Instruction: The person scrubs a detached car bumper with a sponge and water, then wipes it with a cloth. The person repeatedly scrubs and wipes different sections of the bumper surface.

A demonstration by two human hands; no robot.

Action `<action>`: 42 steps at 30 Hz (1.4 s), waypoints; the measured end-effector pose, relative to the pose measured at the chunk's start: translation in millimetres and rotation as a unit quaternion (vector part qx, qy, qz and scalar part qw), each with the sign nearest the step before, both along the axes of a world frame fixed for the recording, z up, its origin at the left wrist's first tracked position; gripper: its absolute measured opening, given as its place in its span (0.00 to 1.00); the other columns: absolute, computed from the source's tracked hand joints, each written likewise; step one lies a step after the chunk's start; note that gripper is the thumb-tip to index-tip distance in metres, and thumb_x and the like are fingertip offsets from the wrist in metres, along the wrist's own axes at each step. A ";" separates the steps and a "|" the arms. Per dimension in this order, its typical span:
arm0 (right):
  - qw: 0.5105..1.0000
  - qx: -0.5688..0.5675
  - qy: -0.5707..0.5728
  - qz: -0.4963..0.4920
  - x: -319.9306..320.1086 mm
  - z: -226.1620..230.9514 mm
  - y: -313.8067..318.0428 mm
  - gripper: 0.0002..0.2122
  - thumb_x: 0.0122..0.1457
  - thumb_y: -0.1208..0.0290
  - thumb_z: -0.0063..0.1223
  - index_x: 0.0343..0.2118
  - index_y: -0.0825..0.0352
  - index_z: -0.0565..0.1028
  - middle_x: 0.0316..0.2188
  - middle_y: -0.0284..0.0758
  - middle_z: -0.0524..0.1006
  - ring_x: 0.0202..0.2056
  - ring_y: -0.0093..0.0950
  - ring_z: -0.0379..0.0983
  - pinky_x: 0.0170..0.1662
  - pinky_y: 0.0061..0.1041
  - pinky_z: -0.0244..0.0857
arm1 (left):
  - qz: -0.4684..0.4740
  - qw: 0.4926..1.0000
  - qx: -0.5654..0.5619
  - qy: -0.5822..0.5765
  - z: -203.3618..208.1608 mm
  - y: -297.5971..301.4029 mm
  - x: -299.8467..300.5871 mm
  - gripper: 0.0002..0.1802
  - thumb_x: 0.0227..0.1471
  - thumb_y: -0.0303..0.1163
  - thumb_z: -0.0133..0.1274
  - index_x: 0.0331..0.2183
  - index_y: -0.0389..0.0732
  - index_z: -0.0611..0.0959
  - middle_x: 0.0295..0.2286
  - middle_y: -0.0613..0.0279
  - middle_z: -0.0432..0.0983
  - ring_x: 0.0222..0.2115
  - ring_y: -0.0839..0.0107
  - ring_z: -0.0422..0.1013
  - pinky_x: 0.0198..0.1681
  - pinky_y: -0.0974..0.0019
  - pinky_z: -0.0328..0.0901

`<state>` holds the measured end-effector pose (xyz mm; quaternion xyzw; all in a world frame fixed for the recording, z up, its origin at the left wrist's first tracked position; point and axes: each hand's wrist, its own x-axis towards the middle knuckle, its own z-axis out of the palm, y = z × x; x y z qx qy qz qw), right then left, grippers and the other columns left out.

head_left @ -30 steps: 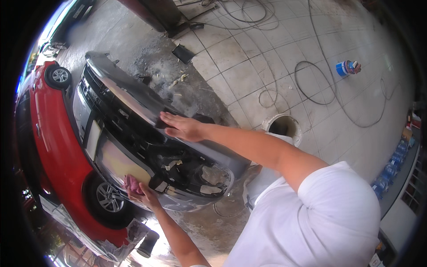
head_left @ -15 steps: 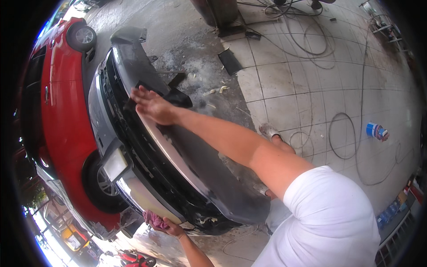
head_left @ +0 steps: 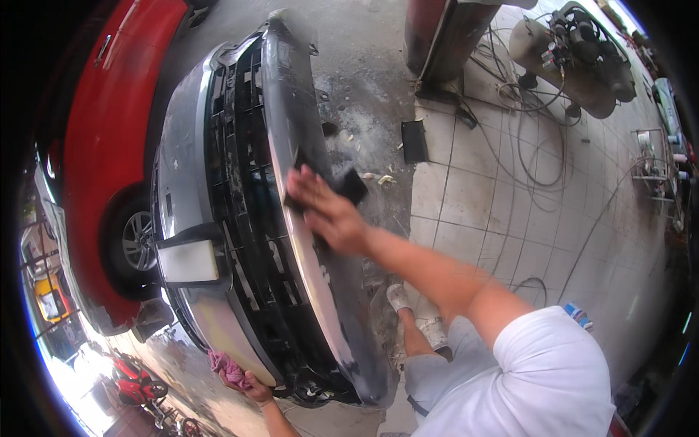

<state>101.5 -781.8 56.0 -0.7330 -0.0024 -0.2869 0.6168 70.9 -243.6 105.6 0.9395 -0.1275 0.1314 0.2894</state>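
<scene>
Tiled floor [head_left: 466, 200] noted. Your right hand [head_left: 333, 221] lies flat, outstretched over a dark pad [head_left: 294, 205] near the bumper [head_left: 251, 218]'s right edge; your left hand [head_left: 258, 390] clasps a pink cloth [head_left: 229, 369] at the lower-left corner.

Red car [head_left: 109, 109] at left — red motorcycle [head_left: 132, 382] lower left — air compressor [head_left: 571, 69] upper right; flat black piece [head_left: 415, 141] on floor [head_left: 462, 193] near column [head_left: 443, 44]

Your right hand [head_left: 333, 218] lies over a dark sheet [head_left: 294, 205] on the grey bumper [head_left: 266, 222]. Your left hand [head_left: 257, 390] holds a pink cloth [head_left: 228, 368] at the bumper's edge; a red car [head_left: 109, 131] stands beyond.
</scene>
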 end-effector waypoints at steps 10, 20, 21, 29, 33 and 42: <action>0.996 -0.077 0.012 0.041 -40.3 26.6 30.9 0.24 0.70 0.74 0.46 0.69 0.68 0.65 0.73 0.42 0.59 0.75 0.43 0.45 0.76 0.43 0.39 | 0.013 0.998 0.060 -0.021 -6.1 8.2 -10.7 0.45 0.64 0.57 0.52 0.65 0.30 0.62 0.62 0.37 0.61 0.65 0.38 0.58 0.67 0.42 0.54; 0.994 -0.045 0.072 -0.063 190.4 20.3 -146.8 0.20 0.71 0.70 0.43 0.62 0.70 0.73 0.63 0.48 0.73 0.71 0.41 0.60 0.71 0.33 0.53 | 0.039 0.997 0.073 -0.012 -6.3 -6.6 -9.3 0.47 0.62 0.60 0.52 0.64 0.29 0.64 0.60 0.37 0.64 0.63 0.36 0.60 0.65 0.40 0.55; 0.995 -0.052 0.061 -0.064 188.0 17.7 -142.5 0.20 0.71 0.70 0.43 0.63 0.70 0.73 0.63 0.48 0.72 0.71 0.41 0.60 0.72 0.33 0.52 | 0.040 0.996 0.075 -0.005 -4.7 -5.2 -9.1 0.47 0.63 0.59 0.51 0.64 0.29 0.63 0.60 0.37 0.63 0.63 0.36 0.60 0.65 0.40 0.55; 0.934 -0.315 -0.062 0.157 95.6 22.6 -104.8 0.22 0.62 0.75 0.50 0.60 0.69 0.76 0.63 0.44 0.74 0.70 0.42 0.61 0.75 0.42 0.46 | 0.083 0.993 0.080 -0.001 -15.5 23.1 -40.8 0.46 0.63 0.57 0.50 0.66 0.28 0.62 0.63 0.36 0.61 0.65 0.36 0.59 0.66 0.40 0.55; 0.922 -0.368 0.005 0.123 218.7 46.8 -188.6 0.18 0.65 0.68 0.55 0.55 0.72 0.77 0.57 0.45 0.77 0.65 0.45 0.67 0.72 0.44 0.54 | 0.083 0.990 0.115 -0.004 -23.5 29.3 -38.5 0.47 0.63 0.58 0.50 0.66 0.29 0.62 0.63 0.36 0.62 0.65 0.38 0.59 0.67 0.42 0.54; 0.711 -0.543 0.048 0.444 219.7 128.6 -167.3 0.19 0.63 0.64 0.59 0.53 0.69 0.79 0.52 0.46 0.79 0.59 0.41 0.74 0.73 0.47 0.53 | 0.085 0.995 0.053 0.028 -46.2 46.4 -57.7 0.46 0.64 0.53 0.51 0.68 0.30 0.57 0.66 0.41 0.57 0.68 0.44 0.54 0.70 0.44 0.50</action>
